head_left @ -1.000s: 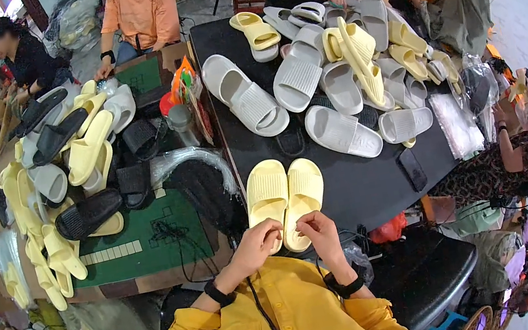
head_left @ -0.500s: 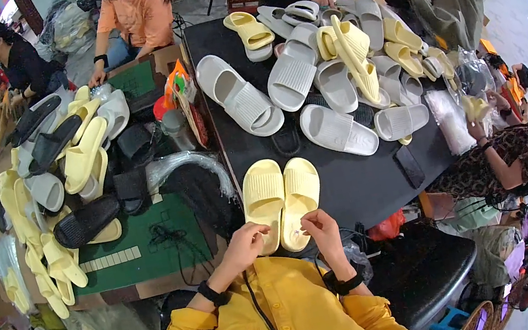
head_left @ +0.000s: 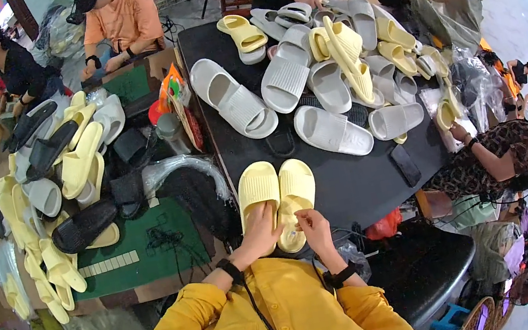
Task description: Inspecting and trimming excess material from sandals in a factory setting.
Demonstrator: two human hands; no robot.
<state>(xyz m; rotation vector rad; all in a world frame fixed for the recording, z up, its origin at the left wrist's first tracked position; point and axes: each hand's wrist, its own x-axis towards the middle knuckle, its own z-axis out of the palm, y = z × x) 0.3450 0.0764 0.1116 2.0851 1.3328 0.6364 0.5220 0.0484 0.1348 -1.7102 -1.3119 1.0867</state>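
A pair of pale yellow slide slippers lies side by side at the near edge of the dark table, toes pointing away from me. My left hand [head_left: 260,233] is over the left slipper [head_left: 257,184], its fingers together and reaching in at the strap, with the tips hidden. At the inner heel of the right slipper [head_left: 296,184], my right hand [head_left: 315,228] has its thumb and forefinger pinched near the strap's rear edge. Whatever is between those fingertips is too small to make out. A small printed mark shows on the right slipper's footbed.
Grey slippers [head_left: 332,130] and yellow ones are heaped across the table's far side. A phone [head_left: 405,165] lies on the right. On the left, a green mat [head_left: 139,258] bears yellow and black slippers [head_left: 85,225]. A co-worker [head_left: 489,157] at right handles a yellow slipper.
My left hand has moved right and forward, its fingers now into the left slipper. My right hand has shifted slightly over the right slipper. The co-worker at right has raised a yellow slipper.
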